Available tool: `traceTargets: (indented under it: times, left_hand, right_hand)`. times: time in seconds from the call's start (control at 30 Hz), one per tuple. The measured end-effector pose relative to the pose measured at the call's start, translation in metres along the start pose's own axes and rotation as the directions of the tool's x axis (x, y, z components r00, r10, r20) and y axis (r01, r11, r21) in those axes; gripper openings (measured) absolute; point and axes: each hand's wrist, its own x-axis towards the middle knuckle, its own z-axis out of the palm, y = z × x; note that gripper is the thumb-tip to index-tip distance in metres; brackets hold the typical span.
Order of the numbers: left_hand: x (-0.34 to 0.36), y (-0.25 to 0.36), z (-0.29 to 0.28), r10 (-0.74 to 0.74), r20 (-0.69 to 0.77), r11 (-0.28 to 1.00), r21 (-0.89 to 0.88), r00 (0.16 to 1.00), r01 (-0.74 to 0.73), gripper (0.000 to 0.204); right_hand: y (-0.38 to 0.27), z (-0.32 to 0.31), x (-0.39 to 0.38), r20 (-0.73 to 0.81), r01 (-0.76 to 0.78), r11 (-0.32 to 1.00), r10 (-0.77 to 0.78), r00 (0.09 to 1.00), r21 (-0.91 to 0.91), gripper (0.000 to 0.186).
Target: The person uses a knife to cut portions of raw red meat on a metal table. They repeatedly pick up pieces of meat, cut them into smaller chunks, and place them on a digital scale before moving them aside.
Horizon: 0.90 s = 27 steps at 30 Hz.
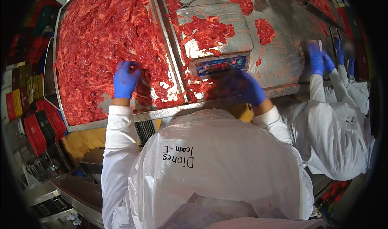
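My left hand (126, 80), in a blue glove, is at the near part of a large metal tray (101, 123) heaped with raw red meat strips (105, 39). Its fingers are curled in against the thumb, and what they hold, if anything, is hidden among the meat. My right hand (248, 89), also gloved in blue, hovers by the near edge of the table, close to the scale (218, 65); motion smears its fingers. A pile of meat strips (207, 30) rests on the film-wrapped platform of the scale.
A separate meat portion (264, 31) lies right of the scale on the metal table (279, 67), with another meat portion (241, 4) behind. Scissors-like handles (190, 2) lie at the platform's far edge. At right, a co-worker's gloved hands (317, 61) work. Red crates (50, 122) stand left.
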Motion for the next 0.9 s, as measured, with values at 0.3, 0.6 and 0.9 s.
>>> traceTargets:
  times: [0.3, 0.6, 0.9]
  left_hand:
    - [0.036, 0.179, 0.019, 0.295, -0.004, 0.936, -0.197, 0.955, -0.29, 0.035]
    - [0.023, 0.168, 0.039, 0.24, 0.101, 0.933, -0.3, 0.966, -0.2, 0.019]
    - [0.007, 0.161, 0.044, 0.167, 0.184, 0.881, -0.469, 0.969, -0.062, 0.017]
  right_hand:
    - [-0.033, 0.033, 0.047, -0.108, -0.238, 0.938, 0.272, 0.956, 0.253, 0.019]
    - [-0.002, 0.0, 0.032, -0.042, -0.145, 0.931, 0.169, 0.985, 0.334, 0.036]
    - [-0.02, 0.04, 0.081, 0.023, -0.289, 0.852, 0.311, 0.95, 0.436, 0.032]
